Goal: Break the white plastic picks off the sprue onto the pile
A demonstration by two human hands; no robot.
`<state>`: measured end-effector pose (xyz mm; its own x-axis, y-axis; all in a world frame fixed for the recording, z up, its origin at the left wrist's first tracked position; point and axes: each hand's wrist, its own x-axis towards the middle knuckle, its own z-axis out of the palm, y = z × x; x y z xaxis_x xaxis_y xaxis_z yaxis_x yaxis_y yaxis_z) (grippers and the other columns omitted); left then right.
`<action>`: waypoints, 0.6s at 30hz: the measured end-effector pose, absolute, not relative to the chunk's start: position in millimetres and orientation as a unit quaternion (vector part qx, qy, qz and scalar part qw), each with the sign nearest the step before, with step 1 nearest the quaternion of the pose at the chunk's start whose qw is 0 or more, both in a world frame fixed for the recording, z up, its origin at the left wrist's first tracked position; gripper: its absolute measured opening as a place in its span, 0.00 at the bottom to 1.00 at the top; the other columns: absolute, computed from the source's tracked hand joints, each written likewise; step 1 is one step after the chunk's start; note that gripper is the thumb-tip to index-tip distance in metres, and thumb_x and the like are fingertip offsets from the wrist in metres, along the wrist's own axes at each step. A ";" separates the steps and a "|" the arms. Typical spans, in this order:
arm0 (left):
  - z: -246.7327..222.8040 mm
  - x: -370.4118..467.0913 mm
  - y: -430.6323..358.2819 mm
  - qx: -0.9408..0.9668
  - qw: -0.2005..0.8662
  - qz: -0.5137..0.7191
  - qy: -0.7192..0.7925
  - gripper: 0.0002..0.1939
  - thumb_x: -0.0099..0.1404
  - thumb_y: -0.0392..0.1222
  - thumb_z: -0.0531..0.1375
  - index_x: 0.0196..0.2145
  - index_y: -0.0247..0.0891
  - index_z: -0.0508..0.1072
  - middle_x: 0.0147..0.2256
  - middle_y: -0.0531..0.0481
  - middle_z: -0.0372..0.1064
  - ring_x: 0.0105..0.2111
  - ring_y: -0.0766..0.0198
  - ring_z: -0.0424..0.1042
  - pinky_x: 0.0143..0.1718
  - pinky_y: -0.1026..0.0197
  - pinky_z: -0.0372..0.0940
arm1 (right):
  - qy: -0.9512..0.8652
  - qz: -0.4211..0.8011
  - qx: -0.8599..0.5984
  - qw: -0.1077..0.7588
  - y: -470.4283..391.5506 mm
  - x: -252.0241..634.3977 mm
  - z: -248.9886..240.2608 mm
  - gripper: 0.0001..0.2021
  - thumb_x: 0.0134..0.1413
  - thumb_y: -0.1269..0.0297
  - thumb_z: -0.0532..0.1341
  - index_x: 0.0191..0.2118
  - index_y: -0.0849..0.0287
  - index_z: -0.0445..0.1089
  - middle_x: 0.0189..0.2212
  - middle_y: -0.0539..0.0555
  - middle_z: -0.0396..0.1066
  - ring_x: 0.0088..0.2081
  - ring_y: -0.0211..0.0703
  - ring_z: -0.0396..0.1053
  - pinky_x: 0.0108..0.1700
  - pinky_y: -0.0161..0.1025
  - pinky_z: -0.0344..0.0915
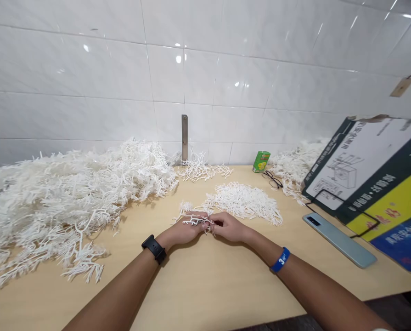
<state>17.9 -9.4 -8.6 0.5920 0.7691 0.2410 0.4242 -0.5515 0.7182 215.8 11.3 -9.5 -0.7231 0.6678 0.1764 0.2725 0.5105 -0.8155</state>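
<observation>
My left hand point(188, 229), with a black watch on its wrist, is closed on a white branching plastic piece point(193, 221) at the middle of the table. Against it, my right hand point(228, 226) pinches at the same piece, thumb and forefinger together; a blue band circles that wrist. The exact spot under the fingertips is partly hidden. Just beyond both hands lies a flat heap of small white pieces point(244, 201). A big tangled pile of white branching pieces point(70, 184) spreads over the left side of the table.
A smaller branching clump point(198, 169) lies by a metal bracket point(184, 138) at the tiled wall. To the right are a green box point(261, 162), glasses point(272, 179), another white pile point(295, 165), a phone point(339, 240) on a black stand and a large printed carton point(374, 184).
</observation>
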 end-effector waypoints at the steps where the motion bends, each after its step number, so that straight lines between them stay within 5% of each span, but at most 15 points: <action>1: -8.5 18.4 -9.6 0.837 0.311 0.274 0.357 0.13 0.68 0.45 0.50 0.28 0.39 0.66 0.30 0.51 0.66 0.33 0.63 0.65 0.38 0.62 0.61 | -0.838 0.404 -0.280 0.238 11.6 216.3 -9.9 0.07 0.49 0.69 0.52 0.22 0.59 0.60 0.19 0.46 0.54 0.24 0.33 0.51 0.27 0.32 0.50; 7: -8.2 13.4 -10.0 0.827 0.299 0.288 0.378 0.13 0.69 0.45 0.48 0.31 0.39 0.68 0.32 0.50 0.68 0.35 0.62 0.67 0.40 0.61 0.62 | -0.853 0.374 -0.290 0.222 9.3 220.3 -13.1 0.09 0.48 0.70 0.51 0.20 0.58 0.54 0.18 0.45 0.51 0.23 0.33 0.50 0.27 0.33 0.48; 12: -17.7 0.2 1.1 0.709 0.265 0.405 0.512 0.13 0.67 0.49 0.50 0.32 0.40 0.69 0.36 0.47 0.71 0.39 0.58 0.69 0.47 0.57 0.62 | -0.806 0.234 -0.420 0.344 19.2 239.3 -1.2 0.14 0.54 0.65 0.52 0.19 0.58 0.54 0.18 0.48 0.55 0.24 0.36 0.54 0.28 0.35 0.51; 16: -24.1 1.2 7.0 0.603 0.297 0.465 0.576 0.11 0.63 0.48 0.55 0.35 0.40 0.70 0.40 0.45 0.72 0.41 0.58 0.71 0.45 0.59 0.64 | -0.731 0.044 -0.552 0.398 38.3 262.5 8.7 0.07 0.52 0.64 0.55 0.33 0.59 0.68 0.32 0.54 0.68 0.35 0.44 0.63 0.37 0.39 0.57; 18: -23.2 5.6 4.7 0.604 0.311 0.463 0.570 0.11 0.63 0.49 0.55 0.34 0.40 0.70 0.38 0.47 0.73 0.38 0.60 0.71 0.40 0.61 0.65 | -0.713 0.051 -0.582 0.388 40.7 264.2 7.5 0.11 0.52 0.62 0.56 0.40 0.60 0.70 0.35 0.56 0.70 0.36 0.46 0.65 0.38 0.40 0.58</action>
